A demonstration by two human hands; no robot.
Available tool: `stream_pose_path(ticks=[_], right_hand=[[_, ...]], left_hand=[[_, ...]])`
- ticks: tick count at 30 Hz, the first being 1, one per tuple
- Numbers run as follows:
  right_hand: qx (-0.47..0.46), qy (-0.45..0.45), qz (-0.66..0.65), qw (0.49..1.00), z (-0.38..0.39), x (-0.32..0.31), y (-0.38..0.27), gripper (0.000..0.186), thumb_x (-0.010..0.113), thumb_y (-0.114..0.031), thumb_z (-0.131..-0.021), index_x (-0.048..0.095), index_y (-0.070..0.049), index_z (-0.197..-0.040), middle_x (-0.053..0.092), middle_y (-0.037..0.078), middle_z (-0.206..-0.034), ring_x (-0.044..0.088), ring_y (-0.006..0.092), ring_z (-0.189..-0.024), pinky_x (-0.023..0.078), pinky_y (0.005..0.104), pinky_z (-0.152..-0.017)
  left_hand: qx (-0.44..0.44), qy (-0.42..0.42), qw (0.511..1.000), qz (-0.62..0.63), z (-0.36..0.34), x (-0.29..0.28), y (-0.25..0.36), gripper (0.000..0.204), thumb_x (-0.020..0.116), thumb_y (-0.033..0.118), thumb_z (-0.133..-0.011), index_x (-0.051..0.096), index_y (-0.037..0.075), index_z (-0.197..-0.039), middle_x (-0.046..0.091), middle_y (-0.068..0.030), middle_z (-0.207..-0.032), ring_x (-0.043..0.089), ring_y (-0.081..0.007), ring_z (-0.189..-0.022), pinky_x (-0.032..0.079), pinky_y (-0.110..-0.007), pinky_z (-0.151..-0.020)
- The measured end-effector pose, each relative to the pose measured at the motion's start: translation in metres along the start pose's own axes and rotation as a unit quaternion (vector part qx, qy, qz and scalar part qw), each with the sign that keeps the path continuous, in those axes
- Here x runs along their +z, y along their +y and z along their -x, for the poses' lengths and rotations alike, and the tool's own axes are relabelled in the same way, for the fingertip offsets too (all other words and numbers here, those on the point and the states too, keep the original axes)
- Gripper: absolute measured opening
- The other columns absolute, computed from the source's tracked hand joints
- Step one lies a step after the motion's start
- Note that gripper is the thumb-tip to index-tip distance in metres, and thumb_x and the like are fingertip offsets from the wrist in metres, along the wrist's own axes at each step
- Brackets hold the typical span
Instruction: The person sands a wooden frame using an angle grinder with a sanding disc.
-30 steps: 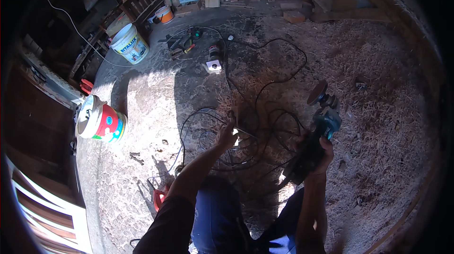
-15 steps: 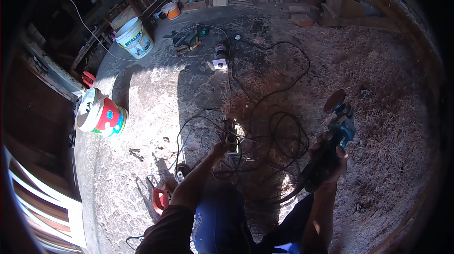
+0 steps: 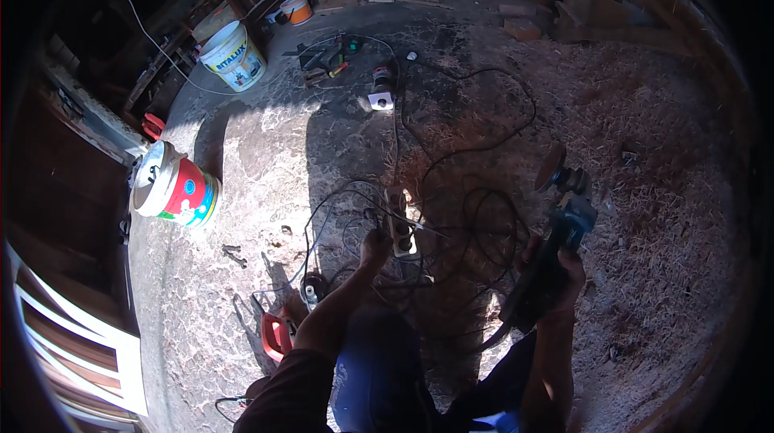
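My right hand [image 3: 572,278] is wrapped around the dark body of an angle grinder [image 3: 568,227], whose round reddish-brown disc [image 3: 551,168] points up and away from me. Its thick cord drops toward my knees. Just left of a pale power strip [image 3: 404,230] on the floor is my left hand [image 3: 376,249], with its fingers closed. Dark cables run right by those fingers, but whatever they hold is too small and shaded to name. Sockets show along the strip, and tangled black cable [image 3: 492,191] lies to its right.
Two buckets, one with a red label [image 3: 189,185] and a white one [image 3: 232,58], stand at left. A red-handled tool [image 3: 276,336] lies by my left arm. Farther off are another power tool [image 3: 380,86] and hand tools [image 3: 326,66]. Wood shavings [image 3: 661,215] cover the right side.
My left hand has shifted left, off the power strip to its side, uncovering more sockets. The grinder has come slightly left, and its disc has tilted more edge-on.
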State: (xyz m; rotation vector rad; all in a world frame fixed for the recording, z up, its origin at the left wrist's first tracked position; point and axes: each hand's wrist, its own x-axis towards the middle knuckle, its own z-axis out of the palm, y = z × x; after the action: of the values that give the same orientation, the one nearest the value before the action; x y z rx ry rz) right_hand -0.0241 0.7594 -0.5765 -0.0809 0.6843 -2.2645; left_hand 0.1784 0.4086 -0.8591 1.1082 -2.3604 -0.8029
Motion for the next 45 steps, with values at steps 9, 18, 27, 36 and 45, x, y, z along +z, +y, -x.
stream_pose_path(ticks=[9,18,27,36,45], right_hand=[[0.022,0.046,0.066,0.997,-0.008,0.016,0.015,0.05,0.07,-0.027,-0.08,0.059,-0.006,-0.124,0.068,0.016,-0.1,0.07,0.0304,-0.086,0.062,0.0458,-0.079],[0.032,0.107,0.046,0.993,0.001,0.021,0.013,0.051,0.07,-0.025,-0.08,0.058,-0.007,-0.126,0.069,0.014,-0.099,0.071,0.0298,-0.085,0.062,0.0446,-0.08],[0.069,0.026,-0.03,0.997,-0.007,0.021,0.02,0.052,0.069,-0.023,-0.082,0.058,-0.006,-0.129,0.07,0.018,-0.109,0.071,0.038,-0.097,0.055,0.0551,-0.096],[0.057,-0.015,-0.077,0.995,-0.022,0.021,0.047,0.051,0.069,-0.024,-0.084,0.059,-0.003,-0.129,0.067,0.019,-0.123,0.065,0.0366,-0.116,0.052,0.0516,-0.101],[-0.018,0.028,-0.083,0.996,-0.011,0.013,0.015,0.041,0.068,-0.025,-0.085,0.063,-0.005,-0.12,0.071,0.017,-0.106,0.072,0.0336,-0.097,0.058,0.0489,-0.094]], left_hand=[[-0.002,0.147,0.985,0.09,-0.106,-0.055,0.124,0.035,0.052,0.038,-0.101,0.064,0.005,-0.098,0.069,-0.0249,-0.088,0.065,-0.0502,-0.085,0.048,-0.058,-0.071],[0.09,-0.227,0.925,-0.29,-0.133,-0.064,0.13,0.039,0.058,0.023,-0.094,0.06,0.004,-0.129,0.071,-0.0276,-0.103,0.07,-0.0449,-0.101,0.056,-0.056,-0.086],[0.087,-0.226,0.966,0.092,-0.033,-0.203,0.205,0.021,0.047,0.019,-0.105,0.059,0.004,-0.097,0.064,-0.0138,-0.075,0.068,-0.0274,-0.063,0.052,-0.042,-0.061],[0.304,-0.384,0.869,0.063,-0.008,-0.12,0.297,0.032,0.048,0.025,-0.104,0.059,0.005,-0.128,0.073,-0.0149,-0.106,0.072,-0.0355,-0.092,0.057,-0.046,-0.079],[0.229,-0.32,0.911,-0.122,-0.122,-0.019,0.186,0.032,0.059,0.033,-0.1,0.066,0.005,-0.114,0.066,-0.0216,-0.114,0.067,-0.0386,-0.104,0.054,-0.049,-0.085]])
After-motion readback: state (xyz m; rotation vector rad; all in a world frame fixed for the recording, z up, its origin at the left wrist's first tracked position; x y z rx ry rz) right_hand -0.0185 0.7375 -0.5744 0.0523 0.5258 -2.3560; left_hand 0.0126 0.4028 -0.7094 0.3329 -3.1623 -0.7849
